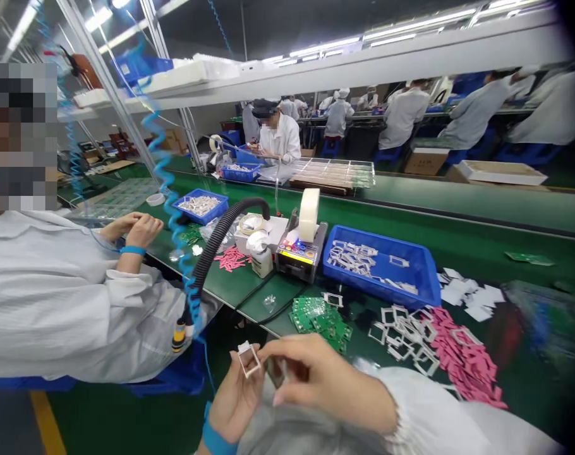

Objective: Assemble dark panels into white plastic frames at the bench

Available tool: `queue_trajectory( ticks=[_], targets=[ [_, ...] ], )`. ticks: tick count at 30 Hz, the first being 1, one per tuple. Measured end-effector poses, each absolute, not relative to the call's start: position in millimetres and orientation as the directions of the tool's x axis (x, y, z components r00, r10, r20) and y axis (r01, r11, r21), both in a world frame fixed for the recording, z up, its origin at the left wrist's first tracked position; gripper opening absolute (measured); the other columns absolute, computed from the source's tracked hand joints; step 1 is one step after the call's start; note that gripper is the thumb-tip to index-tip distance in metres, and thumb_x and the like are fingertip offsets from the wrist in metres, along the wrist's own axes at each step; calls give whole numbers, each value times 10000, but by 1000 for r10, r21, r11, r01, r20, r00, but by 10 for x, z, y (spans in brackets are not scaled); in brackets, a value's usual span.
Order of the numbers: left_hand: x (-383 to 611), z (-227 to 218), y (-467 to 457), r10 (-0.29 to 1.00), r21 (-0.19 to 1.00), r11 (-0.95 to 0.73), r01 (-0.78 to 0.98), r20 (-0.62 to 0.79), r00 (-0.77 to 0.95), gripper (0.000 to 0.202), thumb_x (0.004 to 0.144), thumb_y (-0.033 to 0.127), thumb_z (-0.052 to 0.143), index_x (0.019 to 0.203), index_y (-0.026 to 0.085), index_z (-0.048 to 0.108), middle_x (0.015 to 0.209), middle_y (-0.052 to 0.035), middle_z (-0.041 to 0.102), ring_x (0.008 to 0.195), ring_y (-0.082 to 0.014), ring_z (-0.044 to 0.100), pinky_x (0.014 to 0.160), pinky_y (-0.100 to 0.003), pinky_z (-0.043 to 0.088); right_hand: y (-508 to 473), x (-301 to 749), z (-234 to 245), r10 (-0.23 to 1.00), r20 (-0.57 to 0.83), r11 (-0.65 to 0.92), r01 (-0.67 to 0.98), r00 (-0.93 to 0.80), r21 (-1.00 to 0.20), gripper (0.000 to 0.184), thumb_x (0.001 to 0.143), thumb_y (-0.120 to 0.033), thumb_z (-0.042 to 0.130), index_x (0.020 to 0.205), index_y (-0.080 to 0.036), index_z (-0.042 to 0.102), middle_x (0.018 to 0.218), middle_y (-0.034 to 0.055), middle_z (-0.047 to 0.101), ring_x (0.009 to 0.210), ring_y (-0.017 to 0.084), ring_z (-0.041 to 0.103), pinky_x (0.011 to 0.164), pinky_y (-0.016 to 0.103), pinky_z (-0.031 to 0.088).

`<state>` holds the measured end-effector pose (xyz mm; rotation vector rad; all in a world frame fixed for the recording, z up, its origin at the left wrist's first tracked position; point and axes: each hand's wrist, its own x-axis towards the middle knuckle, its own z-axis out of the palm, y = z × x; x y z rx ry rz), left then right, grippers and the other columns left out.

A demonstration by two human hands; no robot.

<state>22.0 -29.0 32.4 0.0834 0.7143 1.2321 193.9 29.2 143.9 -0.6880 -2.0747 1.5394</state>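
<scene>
My left hand (237,395) pinches a small white square frame (248,359) at the bottom middle of the head view, close to my lap. My right hand (316,376) is closed too, its fingertips touching the frame's right side and a small clear piece I cannot name. A blue wrist strap circles my left wrist. On the green bench just beyond lie a heap of green circuit boards (321,321), a scatter of white frames (405,335) and a pile of pink strips (462,360).
A blue bin (423,281) with white frames stands behind them, beside a tape dispenser (302,243). A seated co-worker in white (55,297) works at my left, next to a black hose (216,243) and blue coiled cable. More workers sit across the green conveyor.
</scene>
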Motion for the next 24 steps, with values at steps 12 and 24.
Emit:
queue_trajectory(
  ticks=[12, 24],
  targets=[
    [1132, 1210, -155, 829, 629, 477, -614, -89, 552, 368, 592, 504, 740, 795, 197, 743, 930, -78, 641, 834, -200, 599, 801, -347, 452, -41, 2766, 1380, 724, 566, 687, 492, -394, -536, 281, 837, -309, 597, 1078, -179, 533, 962, 89, 594, 858, 211, 518, 743, 393, 441],
    [1165, 1231, -124, 835, 841, 306, -446, -12, 551, 348, 604, 459, 741, 872, 238, 756, 966, -86, 670, 871, -197, 563, 810, -343, 423, -19, 2939, 1362, 787, 556, 603, 525, -268, -601, 104, 833, -99, 534, 805, -200, 529, 781, 14, 526, 774, 166, 499, 806, 408, 355]
  ],
)
